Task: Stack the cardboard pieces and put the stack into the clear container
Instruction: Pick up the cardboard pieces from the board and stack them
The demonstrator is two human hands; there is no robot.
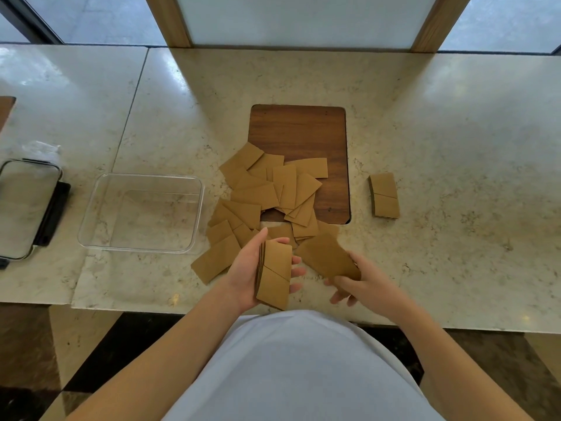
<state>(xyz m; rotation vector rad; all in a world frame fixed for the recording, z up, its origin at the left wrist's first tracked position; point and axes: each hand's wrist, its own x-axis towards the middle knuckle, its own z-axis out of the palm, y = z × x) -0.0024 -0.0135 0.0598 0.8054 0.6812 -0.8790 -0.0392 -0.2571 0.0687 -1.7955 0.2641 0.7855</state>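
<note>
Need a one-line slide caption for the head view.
Left hand holds a cardboard stack, right hand lifts another piece; clear container empty.

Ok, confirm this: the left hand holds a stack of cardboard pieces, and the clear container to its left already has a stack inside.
Not quite. The head view shows the clear container holding nothing yet. The left hand does hold a stack of cardboard pieces.

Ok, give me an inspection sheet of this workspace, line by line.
Surface: marble counter with inset wooden panel.
Job's things: loose cardboard pieces scattered; small stack lying apart at right; clear container empty.
Clutter: lid at far left.
Hands: left hand grips a held stack; right hand pinches one piece.
Cables: nothing seen.
Surroundings: windows behind.
</note>
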